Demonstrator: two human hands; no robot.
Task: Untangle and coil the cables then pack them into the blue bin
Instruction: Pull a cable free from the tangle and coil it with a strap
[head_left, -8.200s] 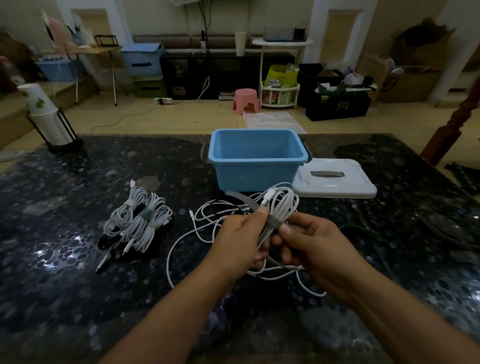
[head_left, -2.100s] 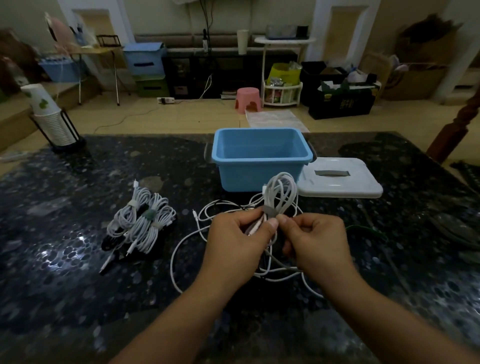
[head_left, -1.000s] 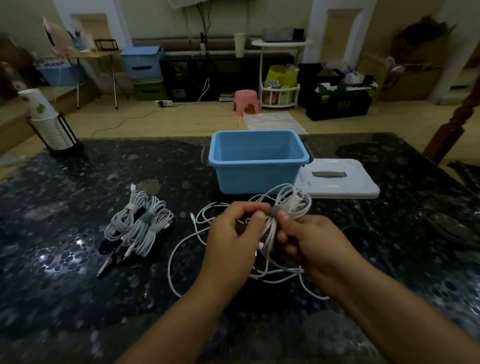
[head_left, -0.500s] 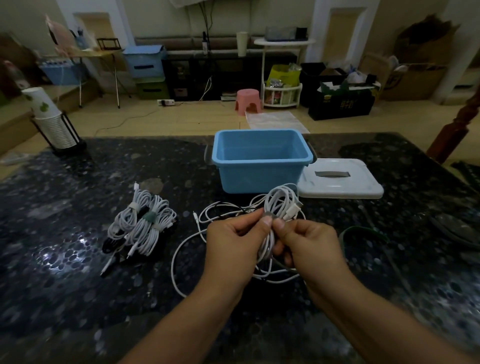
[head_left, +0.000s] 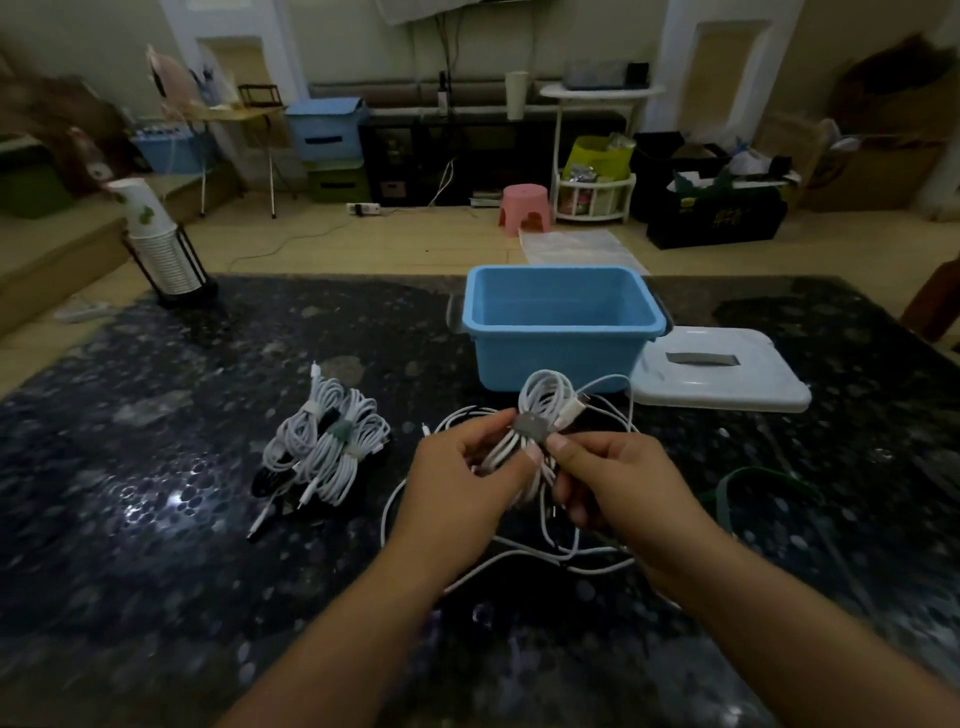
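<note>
Tabletop (head_left: 156, 519): coiled cable (head_left: 545, 400) between hands (head_left: 540, 483)

both hands hold a coiled white cable (head_left: 540, 415) above the dark speckled table (head_left: 156, 519). left hand (head_left: 462, 483) and right hand (head_left: 613, 478) pinch the grey strap (head_left: 530, 427) wrapped round the coil. loose white cables (head_left: 498, 556) lie on the table beneath. tied bundles (head_left: 327, 447) lie to the left. the blue bin (head_left: 561, 332) stands beyond the hands, with a white lid (head_left: 722, 374) just right of it. a stack of paper cups (head_left: 156, 239) stands at the far left.
</note>
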